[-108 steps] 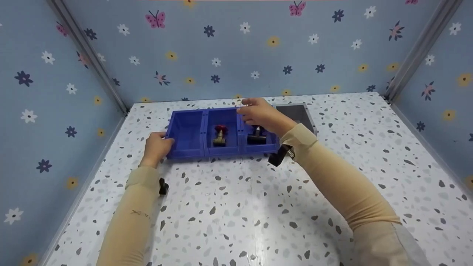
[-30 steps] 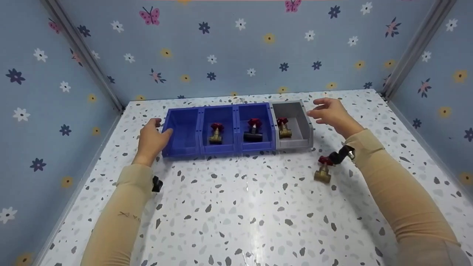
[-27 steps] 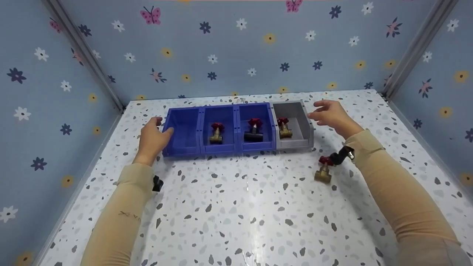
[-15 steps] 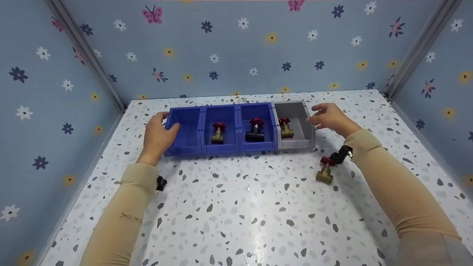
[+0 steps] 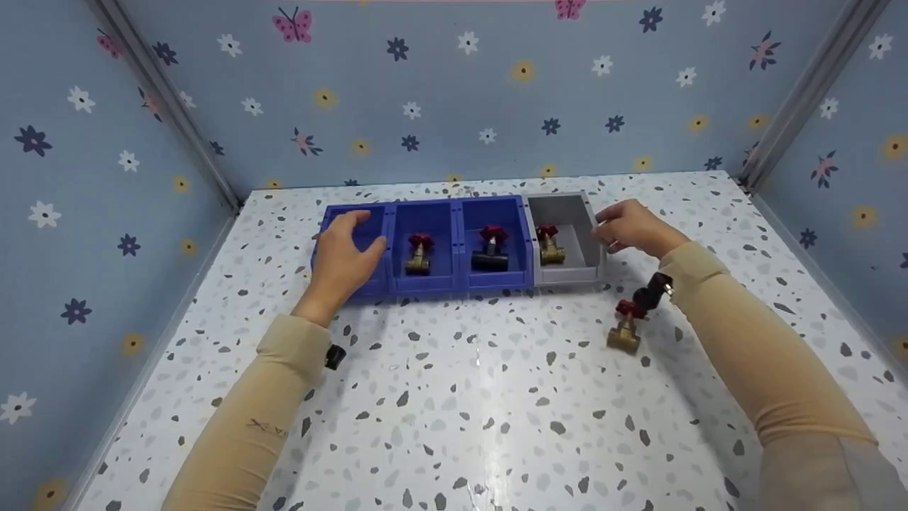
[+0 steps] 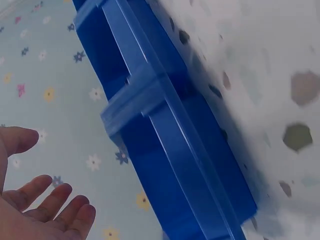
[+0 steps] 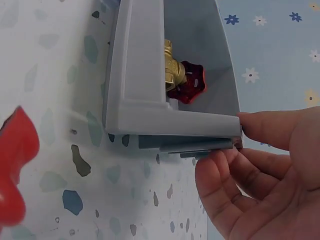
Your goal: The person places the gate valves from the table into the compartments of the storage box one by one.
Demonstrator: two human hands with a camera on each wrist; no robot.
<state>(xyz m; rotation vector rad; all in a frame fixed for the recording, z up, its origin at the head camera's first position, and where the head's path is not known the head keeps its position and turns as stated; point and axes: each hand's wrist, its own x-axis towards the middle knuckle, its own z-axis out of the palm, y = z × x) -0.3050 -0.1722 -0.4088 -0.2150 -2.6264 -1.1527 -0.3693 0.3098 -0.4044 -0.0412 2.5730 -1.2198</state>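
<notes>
Three blue bins and a grey bin stand joined in a row on the table. My right hand pinches the grey bin's outer side wall, thumb at the rim and fingers outside, as the right wrist view shows. My left hand hovers with spread fingers over the leftmost blue bin, hiding much of it. In the second bin lies a brass valve with a red handwheel. A black-bodied valve is in the third, and the grey bin contains another brass valve, also red-wheeled.
A loose brass valve with a red handwheel lies on the speckled table, below my right wrist. Flowered panels enclose the table at the back and both sides.
My right hand went from above the third bin to the grey bin's outer side, then closed onto its wall. My left hand moved from the row's left end rightward over the leftmost bin.
</notes>
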